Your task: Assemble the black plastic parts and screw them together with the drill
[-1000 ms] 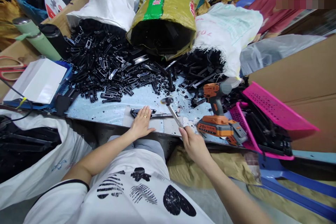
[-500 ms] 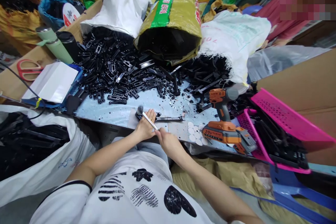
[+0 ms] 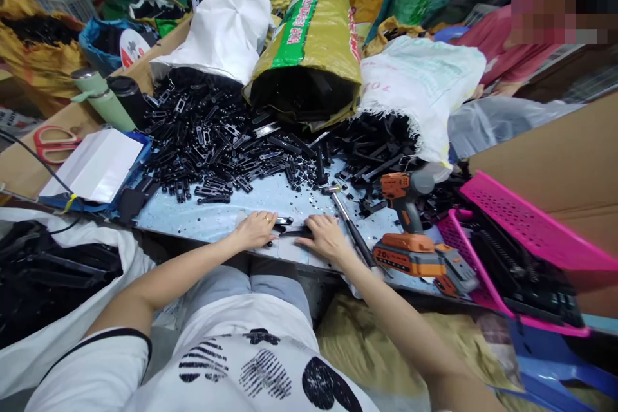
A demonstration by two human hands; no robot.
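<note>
At the front of the bench, a slim black part (image 3: 292,231) lies between my hands, its ends covered by my fingers. My left hand (image 3: 257,230) is closed around its left end, and my right hand (image 3: 326,236) grips the right end. Just right of that hand lies a hammer (image 3: 355,226) with a dark handle, its small metal head pointing away from me. An orange-and-grey cordless drill (image 3: 404,219) stands on its battery farther right.
Heaps of black parts (image 3: 203,135) spill from a white sack (image 3: 232,19) and other sacks at the back. A pink basket (image 3: 535,225) of black parts stands right. Scissors (image 3: 56,143) and bottles (image 3: 103,100) are at left. A person in a red top (image 3: 497,45) sits beyond.
The hammer has left my right hand and now lies on the bench to its right. My right hand has moved onto the black part's right end; my left has shifted slightly left.
</note>
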